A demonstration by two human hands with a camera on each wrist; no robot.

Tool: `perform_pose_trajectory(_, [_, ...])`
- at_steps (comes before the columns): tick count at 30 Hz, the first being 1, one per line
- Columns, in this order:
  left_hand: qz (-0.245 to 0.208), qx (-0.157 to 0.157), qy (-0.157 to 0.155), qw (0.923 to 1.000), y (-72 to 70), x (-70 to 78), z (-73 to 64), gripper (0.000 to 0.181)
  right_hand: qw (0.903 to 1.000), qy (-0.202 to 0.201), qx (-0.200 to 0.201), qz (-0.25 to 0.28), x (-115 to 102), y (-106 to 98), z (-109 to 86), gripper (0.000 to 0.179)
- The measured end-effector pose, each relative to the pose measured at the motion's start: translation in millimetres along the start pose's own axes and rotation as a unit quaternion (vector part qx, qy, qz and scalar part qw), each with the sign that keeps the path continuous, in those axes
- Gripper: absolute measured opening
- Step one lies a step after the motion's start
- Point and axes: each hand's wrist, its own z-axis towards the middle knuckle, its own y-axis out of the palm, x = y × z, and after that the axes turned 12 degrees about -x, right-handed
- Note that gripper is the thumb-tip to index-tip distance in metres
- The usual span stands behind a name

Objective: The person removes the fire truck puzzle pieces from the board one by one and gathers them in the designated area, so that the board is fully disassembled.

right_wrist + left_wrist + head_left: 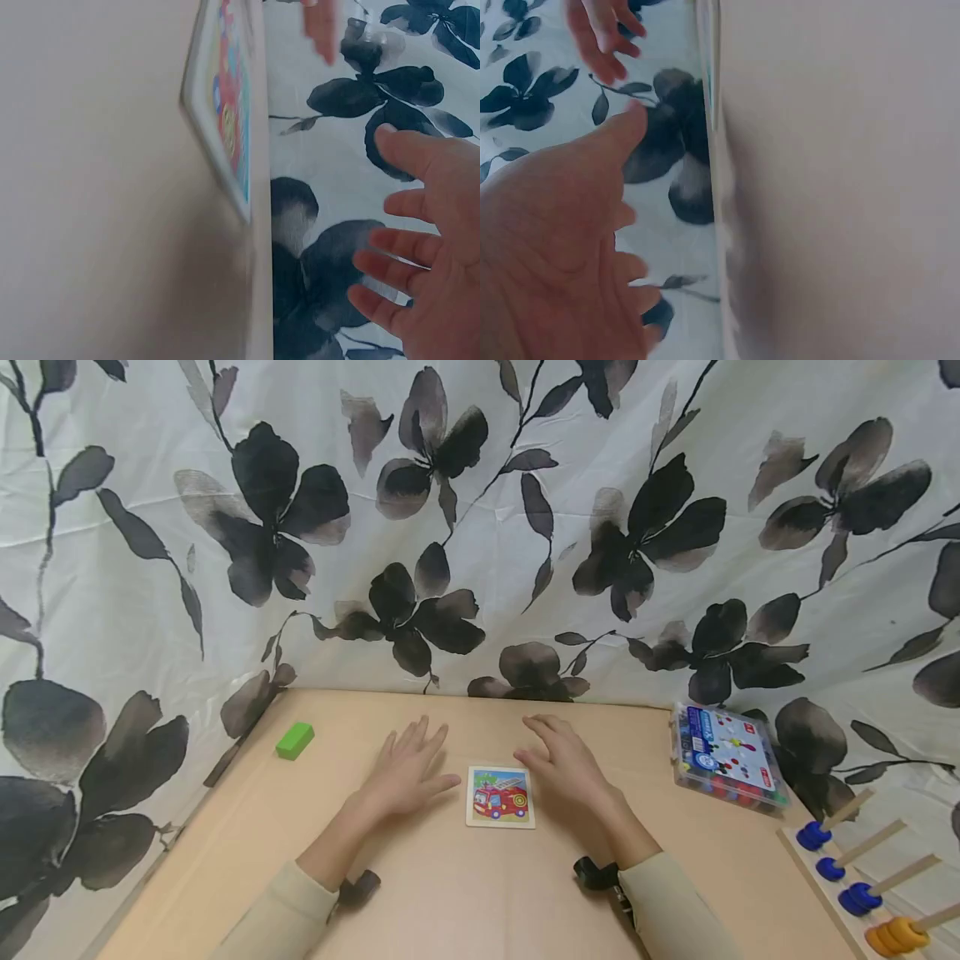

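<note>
Head view, as I watch: well left of the fire-engine picture (500,797) sits a green block (295,741), just left the empty, spread left hand (411,767), then the picture itself flat on the table (487,902), just right the empty, spread right hand (567,767), farther right a plastic box (726,756) and peg stand (860,899).

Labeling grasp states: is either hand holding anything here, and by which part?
Nothing is held. The left hand and right hand are open on either side of the fire-truck picture, neither gripping it.
</note>
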Motion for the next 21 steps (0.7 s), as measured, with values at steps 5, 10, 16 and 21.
perform_pose_trajectory(5, [-0.100, -0.015, 0.009, 0.9949, 15.9, 4.8, -2.4, 0.076, 0.9973, 0.009, -0.037, 0.063, -9.3, 5.6, 10.2, 0.054])
perform_pose_trajectory(10, [-0.169, 0.016, 0.026, 0.9852, 25.0, 12.2, -2.6, 0.051, 0.9954, 0.006, -0.043, 0.086, -12.9, 9.7, 16.5, 0.047])
perform_pose_trajectory(16, [-0.206, 0.018, 0.035, 0.9779, 32.8, 14.1, 1.7, 0.030, 0.9892, -0.011, -0.067, 0.130, -12.5, 16.3, 23.4, 0.040])
perform_pose_trajectory(21, [-0.218, -0.008, 0.050, 0.9747, 37.9, 12.9, 3.4, 0.034, 0.9801, -0.021, -0.097, 0.172, -10.6, 23.8, 28.8, 0.038])
